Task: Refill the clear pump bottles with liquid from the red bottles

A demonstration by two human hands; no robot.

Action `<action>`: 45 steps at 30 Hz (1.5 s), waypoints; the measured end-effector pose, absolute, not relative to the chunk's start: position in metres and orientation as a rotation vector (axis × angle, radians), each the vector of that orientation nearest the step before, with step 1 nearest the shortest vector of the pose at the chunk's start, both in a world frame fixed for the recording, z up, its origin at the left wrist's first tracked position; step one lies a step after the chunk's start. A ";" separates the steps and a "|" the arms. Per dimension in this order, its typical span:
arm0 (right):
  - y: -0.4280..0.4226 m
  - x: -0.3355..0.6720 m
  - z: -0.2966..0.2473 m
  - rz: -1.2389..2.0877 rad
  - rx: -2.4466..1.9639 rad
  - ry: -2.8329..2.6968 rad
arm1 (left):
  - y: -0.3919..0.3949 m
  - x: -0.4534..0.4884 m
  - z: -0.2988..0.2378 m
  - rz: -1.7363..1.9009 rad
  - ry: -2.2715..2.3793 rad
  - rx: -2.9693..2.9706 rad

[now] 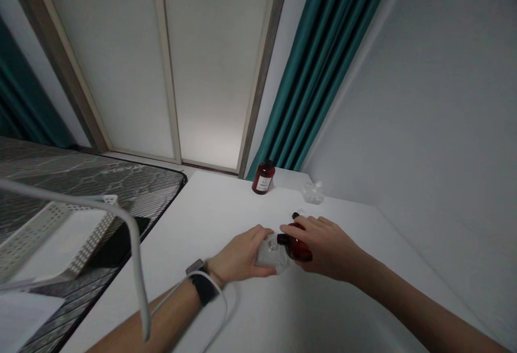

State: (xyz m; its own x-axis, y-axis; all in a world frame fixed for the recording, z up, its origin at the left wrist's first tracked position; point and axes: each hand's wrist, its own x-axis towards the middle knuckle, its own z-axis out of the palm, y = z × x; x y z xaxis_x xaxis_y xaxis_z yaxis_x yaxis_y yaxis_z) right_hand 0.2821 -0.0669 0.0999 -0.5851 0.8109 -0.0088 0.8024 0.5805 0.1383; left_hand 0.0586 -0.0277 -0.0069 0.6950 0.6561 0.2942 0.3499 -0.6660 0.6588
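Note:
My left hand (242, 255) is wrapped round a small clear bottle (270, 254) standing on the white table (226, 207). My right hand (323, 245) grips a dark red bottle (298, 247), tipped on its side with its black neck touching the top of the clear bottle. A small black cap (296, 215) lies on the table just behind my right hand. A dark watch sits on my left wrist.
A second dark red bottle (263, 177) with a white label stands at the table's far edge, a clear glass object (313, 193) to its right. A white perforated basket (56, 237) lies on a grey patterned mat (100, 180) at left. Teal curtain (323, 62) and white wall behind.

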 end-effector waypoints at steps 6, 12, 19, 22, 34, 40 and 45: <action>-0.067 0.283 0.100 0.224 1.384 2.734 | -0.028 0.058 -0.006 0.702 0.767 2.337; -0.068 0.283 0.099 0.235 1.379 2.741 | -0.027 0.058 -0.009 0.712 0.770 2.339; -0.066 0.283 0.100 0.210 1.390 2.723 | -0.028 0.058 -0.008 0.723 0.762 2.335; -0.066 0.283 0.100 0.214 1.387 2.723 | -0.028 0.058 -0.008 0.725 0.770 2.343; -0.067 0.283 0.101 0.225 1.393 2.749 | -0.027 0.059 -0.012 0.742 0.759 2.339; -0.067 0.283 0.101 0.217 1.386 2.742 | -0.028 0.058 -0.007 0.701 0.776 2.354; -0.067 0.283 0.102 0.213 1.385 2.733 | -0.027 0.058 -0.010 0.726 0.769 2.343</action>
State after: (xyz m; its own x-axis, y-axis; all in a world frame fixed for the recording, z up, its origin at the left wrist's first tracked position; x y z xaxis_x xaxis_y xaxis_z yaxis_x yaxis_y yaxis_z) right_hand 0.2827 -0.0672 0.1015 -0.5914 0.8064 -0.0003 0.7966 0.5842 0.1555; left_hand 0.0582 -0.0274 -0.0096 0.6881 0.6549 0.3123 0.3497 -0.6765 0.6481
